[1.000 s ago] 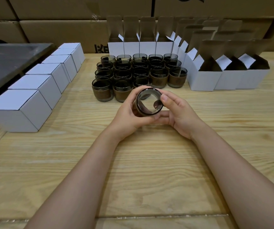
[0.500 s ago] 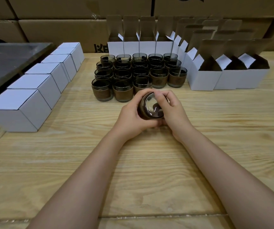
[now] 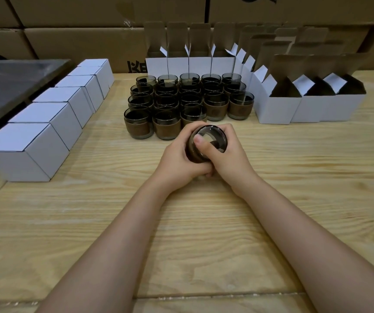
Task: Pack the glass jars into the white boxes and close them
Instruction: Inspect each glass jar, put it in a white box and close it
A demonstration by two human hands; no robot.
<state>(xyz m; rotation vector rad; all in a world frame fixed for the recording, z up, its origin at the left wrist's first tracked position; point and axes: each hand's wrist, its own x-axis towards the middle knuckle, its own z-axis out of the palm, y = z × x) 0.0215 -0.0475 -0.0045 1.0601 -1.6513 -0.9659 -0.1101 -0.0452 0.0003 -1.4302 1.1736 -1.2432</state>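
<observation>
Cupping one glass jar (image 3: pixel 207 143) low over the wooden table (image 3: pixel 204 222), the left hand (image 3: pixel 179 159) and right hand (image 3: pixel 226 158) both grip it, right thumb inside its rim. Just beyond stands the cluster of jars (image 3: pixel 188 102). Closed white boxes (image 3: pixel 52 118) line the left, and open white boxes (image 3: pixel 294 102) stand behind and right.

Soft, even overhead light falls on the pale pine-plank worktop (image 3: pixel 294 177), which shows only faint, short shadows under the forearms and beside the closed white cardboard boxes (image 3: pixel 52 118). The stacked brown corrugated cartons (image 3: pixel 79 39) at the back sit dimmer, and the dull grey metal sheet (image 3: pixel 7 84) at far left carries a weak sheen. Wide-angle distortion bows the edges, and detail stays fairly sharp centrally, softening slightly toward the corners.
</observation>
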